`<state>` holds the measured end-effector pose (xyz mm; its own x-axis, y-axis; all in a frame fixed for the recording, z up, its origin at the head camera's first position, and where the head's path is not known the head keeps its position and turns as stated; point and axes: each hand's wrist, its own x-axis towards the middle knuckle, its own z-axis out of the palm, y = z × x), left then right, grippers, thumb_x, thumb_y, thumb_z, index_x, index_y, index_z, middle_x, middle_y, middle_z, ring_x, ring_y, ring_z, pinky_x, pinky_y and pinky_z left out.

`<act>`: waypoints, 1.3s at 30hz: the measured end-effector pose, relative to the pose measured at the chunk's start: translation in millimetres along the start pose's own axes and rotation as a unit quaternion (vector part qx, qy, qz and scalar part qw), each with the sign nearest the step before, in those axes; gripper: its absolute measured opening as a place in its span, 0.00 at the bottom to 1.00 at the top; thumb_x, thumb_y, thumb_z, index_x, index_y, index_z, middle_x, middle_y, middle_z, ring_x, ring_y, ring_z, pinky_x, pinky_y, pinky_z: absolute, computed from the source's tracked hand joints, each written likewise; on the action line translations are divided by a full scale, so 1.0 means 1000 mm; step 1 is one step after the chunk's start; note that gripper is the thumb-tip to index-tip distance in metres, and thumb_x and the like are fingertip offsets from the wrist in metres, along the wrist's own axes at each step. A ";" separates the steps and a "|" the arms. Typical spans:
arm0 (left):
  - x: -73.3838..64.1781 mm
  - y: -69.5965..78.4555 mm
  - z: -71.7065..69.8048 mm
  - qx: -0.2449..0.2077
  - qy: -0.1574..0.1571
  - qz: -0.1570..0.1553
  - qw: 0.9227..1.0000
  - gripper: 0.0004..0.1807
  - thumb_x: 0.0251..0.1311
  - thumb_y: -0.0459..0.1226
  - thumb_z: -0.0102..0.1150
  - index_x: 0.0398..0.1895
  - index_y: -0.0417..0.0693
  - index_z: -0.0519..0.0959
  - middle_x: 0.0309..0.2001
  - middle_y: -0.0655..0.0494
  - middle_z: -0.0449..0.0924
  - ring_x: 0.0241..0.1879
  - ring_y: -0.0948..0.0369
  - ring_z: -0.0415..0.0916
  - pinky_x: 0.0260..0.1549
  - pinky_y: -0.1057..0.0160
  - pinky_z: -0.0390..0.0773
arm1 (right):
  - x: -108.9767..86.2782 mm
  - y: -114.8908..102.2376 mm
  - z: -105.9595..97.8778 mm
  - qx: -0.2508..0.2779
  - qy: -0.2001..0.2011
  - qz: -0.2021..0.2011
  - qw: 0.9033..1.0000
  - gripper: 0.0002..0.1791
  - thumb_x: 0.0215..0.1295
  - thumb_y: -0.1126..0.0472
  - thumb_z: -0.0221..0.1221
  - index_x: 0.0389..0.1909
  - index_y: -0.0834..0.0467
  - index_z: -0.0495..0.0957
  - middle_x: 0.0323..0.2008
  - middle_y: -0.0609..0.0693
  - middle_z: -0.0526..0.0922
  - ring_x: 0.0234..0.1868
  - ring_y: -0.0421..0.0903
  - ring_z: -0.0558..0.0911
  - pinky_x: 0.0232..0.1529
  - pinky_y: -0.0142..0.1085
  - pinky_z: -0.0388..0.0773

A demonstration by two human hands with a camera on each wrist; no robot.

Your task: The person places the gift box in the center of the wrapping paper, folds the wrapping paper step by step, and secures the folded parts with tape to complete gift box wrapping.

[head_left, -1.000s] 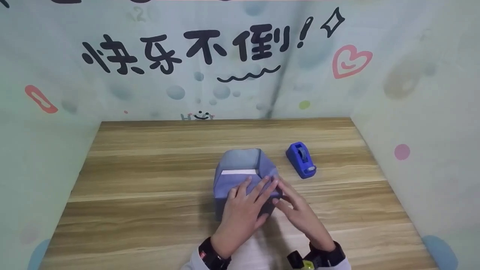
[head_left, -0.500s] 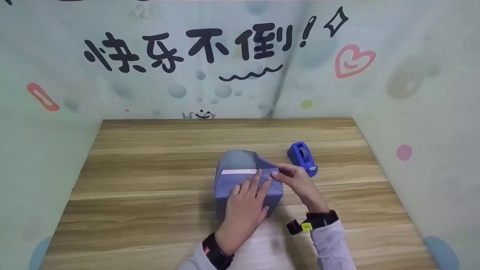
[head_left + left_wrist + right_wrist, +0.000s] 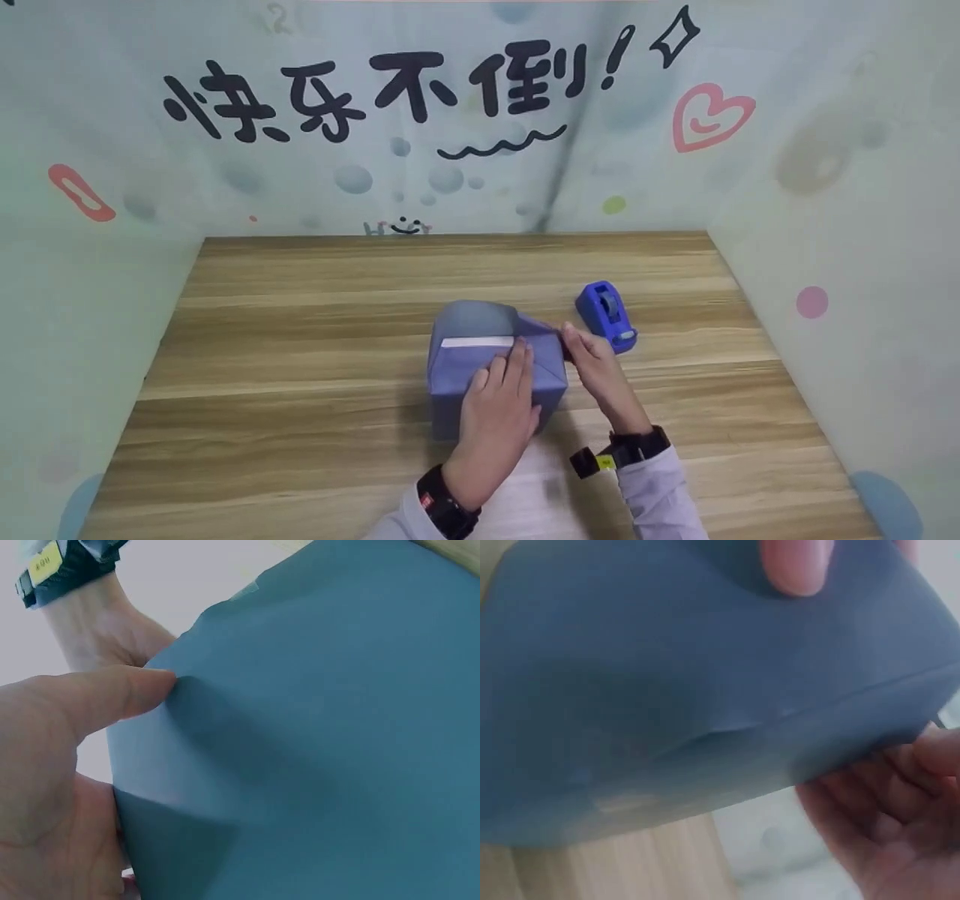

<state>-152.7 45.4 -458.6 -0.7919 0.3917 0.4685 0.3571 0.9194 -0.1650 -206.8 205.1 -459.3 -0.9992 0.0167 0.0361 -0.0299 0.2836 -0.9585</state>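
A box wrapped in blue-grey paper (image 3: 450, 375) sits at the middle of the table, its far paper flap (image 3: 476, 319) standing up. A white strip (image 3: 476, 342) runs along the edge of the folded near flap. My left hand (image 3: 499, 409) lies over the near side, fingers extended on top and the thumb (image 3: 142, 690) pressing the front face. At the right side, my right hand (image 3: 604, 375) pinches the folded wrapping paper (image 3: 727, 709) near the corner. Part of that grip is hidden behind the paper.
A blue tape dispenser (image 3: 607, 315) stands on the wooden table (image 3: 300, 322), just beyond my right hand. Printed cloth walls (image 3: 300, 180) close off the back and both sides. Dark straps (image 3: 446, 502) with cameras sit on both wrists.
My right hand has gone up from the box's right front to the side fold, then slightly outward. The left fingers have drawn closer together on the top; the right flap's fold has shifted.
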 end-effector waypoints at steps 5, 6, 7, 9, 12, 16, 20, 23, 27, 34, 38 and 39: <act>-0.002 0.000 0.002 -0.003 0.007 0.003 1.000 0.44 0.43 0.61 0.63 0.62 0.46 0.69 0.61 0.56 0.71 0.50 0.61 0.70 0.43 0.66 0.68 | -0.019 -0.002 0.002 -0.104 0.035 -0.014 0.994 0.16 0.71 0.53 0.48 0.37 0.63 0.74 0.29 0.53 0.77 0.30 0.44 0.76 0.33 0.33 0.76; -0.002 0.000 0.002 -0.001 0.011 0.002 1.000 0.45 0.42 0.61 0.64 0.62 0.46 0.69 0.60 0.56 0.71 0.50 0.61 0.70 0.43 0.67 0.68 | -0.021 -0.004 0.002 -0.136 0.037 -0.023 0.990 0.14 0.69 0.54 0.50 0.31 0.61 0.72 0.24 0.50 0.73 0.26 0.42 0.73 0.28 0.31 0.72; -0.003 0.000 0.002 0.001 0.018 0.001 1.000 0.45 0.41 0.61 0.64 0.61 0.47 0.70 0.60 0.56 0.72 0.50 0.61 0.70 0.43 0.67 0.68 | -0.021 -0.007 0.002 -0.162 0.031 -0.030 0.986 0.14 0.68 0.54 0.51 0.27 0.59 0.70 0.20 0.47 0.69 0.23 0.40 0.69 0.25 0.30 0.67; -0.003 0.001 0.003 0.008 0.028 0.000 1.000 0.45 0.39 0.62 0.65 0.61 0.47 0.70 0.59 0.57 0.73 0.50 0.61 0.70 0.43 0.67 0.68 | -0.020 -0.011 0.000 -0.195 0.006 -0.044 0.980 0.17 0.67 0.53 0.53 0.20 0.57 0.66 0.17 0.43 0.62 0.20 0.39 0.64 0.23 0.28 0.59; -0.003 0.001 0.003 0.012 0.033 -0.001 0.999 0.45 0.39 0.62 0.65 0.60 0.47 0.71 0.59 0.57 0.73 0.50 0.62 0.71 0.43 0.67 0.68 | -0.014 -0.015 -0.001 -0.195 -0.034 -0.050 0.979 0.19 0.68 0.55 0.52 0.17 0.57 0.65 0.15 0.42 0.60 0.18 0.37 0.62 0.21 0.28 0.56; -0.004 0.000 0.002 0.006 0.027 0.003 1.000 0.46 0.39 0.62 0.65 0.61 0.46 0.70 0.59 0.56 0.73 0.50 0.61 0.71 0.44 0.67 0.68 | -0.009 -0.016 -0.004 -0.184 -0.060 -0.045 0.980 0.19 0.68 0.57 0.51 0.17 0.57 0.65 0.15 0.42 0.60 0.17 0.35 0.61 0.20 0.27 0.55; -0.005 -0.001 0.002 0.002 0.024 0.007 1.000 0.47 0.40 0.62 0.65 0.62 0.45 0.69 0.60 0.55 0.72 0.51 0.61 0.70 0.44 0.66 0.68 | -0.001 -0.019 -0.004 -0.211 -0.067 -0.058 0.973 0.19 0.69 0.56 0.50 0.17 0.57 0.65 0.15 0.42 0.61 0.17 0.36 0.62 0.20 0.27 0.57; -0.004 -0.001 0.002 -0.004 0.022 0.009 1.000 0.47 0.41 0.61 0.65 0.62 0.45 0.68 0.61 0.55 0.71 0.51 0.61 0.70 0.43 0.66 0.68 | 0.004 -0.022 -0.005 -0.247 -0.074 -0.100 0.961 0.18 0.70 0.57 0.49 0.18 0.57 0.65 0.15 0.42 0.60 0.18 0.38 0.63 0.21 0.28 0.59; -0.004 -0.001 0.002 -0.010 0.028 0.006 1.000 0.47 0.40 0.61 0.66 0.62 0.45 0.69 0.61 0.54 0.71 0.51 0.60 0.70 0.43 0.66 0.68 | 0.008 -0.023 -0.009 -0.282 -0.094 -0.151 0.943 0.16 0.71 0.60 0.47 0.21 0.57 0.66 0.17 0.41 0.60 0.20 0.39 0.64 0.22 0.29 0.61; -0.003 0.003 0.001 0.003 0.030 0.004 1.000 0.48 0.39 0.61 0.66 0.62 0.43 0.69 0.60 0.53 0.71 0.50 0.60 0.70 0.43 0.66 0.68 | 0.010 -0.023 -0.024 -0.177 -0.091 -0.132 0.971 0.12 0.72 0.61 0.44 0.43 0.63 0.74 0.29 0.52 0.77 0.29 0.42 0.74 0.30 0.29 0.71; -0.002 0.004 0.000 0.019 0.014 -0.005 1.000 0.48 0.40 0.62 0.64 0.62 0.42 0.68 0.61 0.53 0.70 0.50 0.61 0.69 0.43 0.66 0.67 | 0.013 -0.021 -0.028 -0.205 -0.161 -0.128 0.957 0.15 0.70 0.58 0.49 0.50 0.61 0.77 0.36 0.52 0.82 0.35 0.40 0.78 0.36 0.30 0.75; -0.002 0.004 -0.001 0.020 0.011 -0.007 1.000 0.49 0.40 0.62 0.64 0.62 0.42 0.68 0.61 0.53 0.70 0.50 0.61 0.68 0.43 0.66 0.67 | 0.013 -0.020 -0.027 -0.215 -0.170 -0.129 0.953 0.15 0.70 0.57 0.49 0.46 0.61 0.79 0.33 0.50 0.81 0.34 0.39 0.77 0.35 0.29 0.74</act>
<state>-149.2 48.5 -459.8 -0.7855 0.3789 0.4893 0.3258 0.9254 -0.1936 -218.6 225.6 -431.6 -0.9132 -0.3971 0.0917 -0.3354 0.6045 -0.7226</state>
